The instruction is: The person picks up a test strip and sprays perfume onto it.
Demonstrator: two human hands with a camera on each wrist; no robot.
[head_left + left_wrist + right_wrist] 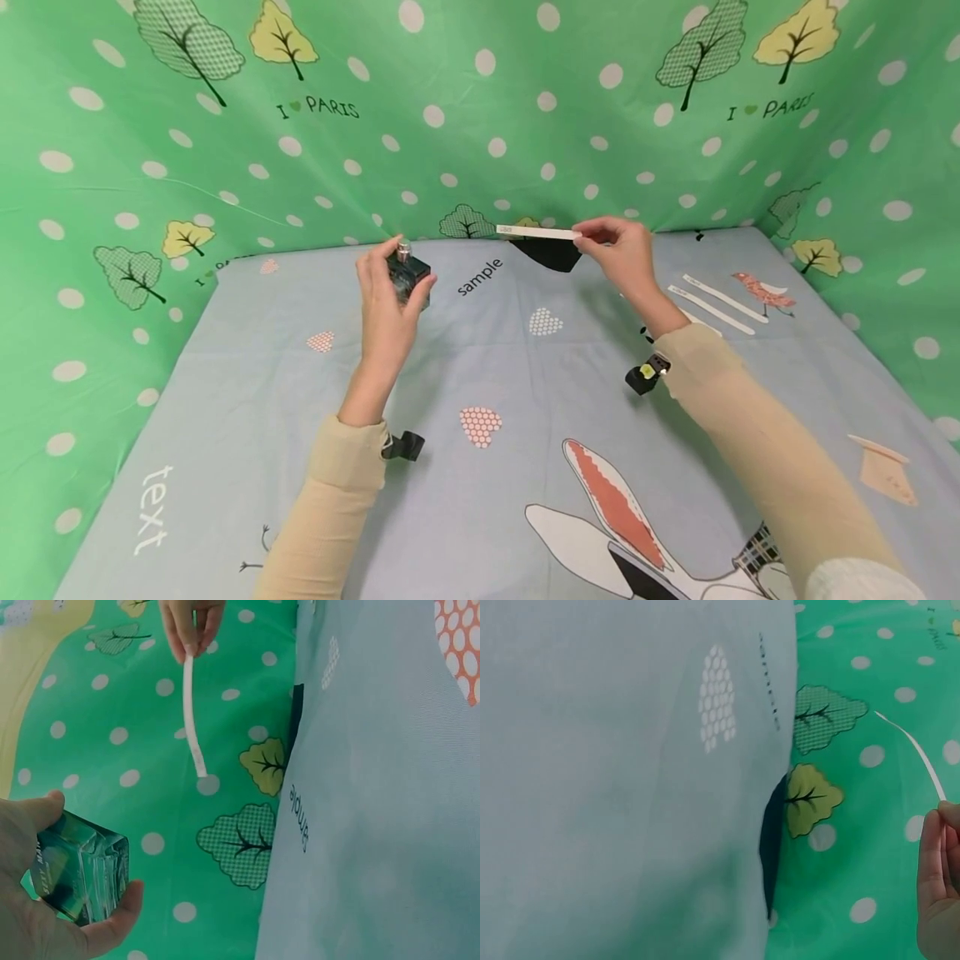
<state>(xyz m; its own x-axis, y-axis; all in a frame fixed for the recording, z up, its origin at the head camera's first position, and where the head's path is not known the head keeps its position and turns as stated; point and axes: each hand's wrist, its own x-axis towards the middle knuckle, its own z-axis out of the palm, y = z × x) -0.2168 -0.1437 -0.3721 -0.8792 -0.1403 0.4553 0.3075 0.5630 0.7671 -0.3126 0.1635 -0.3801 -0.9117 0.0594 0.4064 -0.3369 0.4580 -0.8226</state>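
My left hand (386,308) grips a dark teal glass bottle (409,277) with a silver spray nozzle (404,250), its index fingertip at the nozzle. In the left wrist view the clear teal bottle (86,866) sits between thumb and fingers of the left hand (45,915). To the right, my right hand (622,254) pinches one end of a narrow white paper strip (536,232), whose free end points toward the bottle, a gap apart from it. In the right wrist view the strip (919,750) curves up from the fingertips of the right hand (939,877).
Several similar white strips (712,308) lie on the blue-grey cloth (247,375) at the right, partly behind my right forearm. A black item or print (551,253) is at the cloth's back edge. Behind stands a green dotted curtain (480,108).
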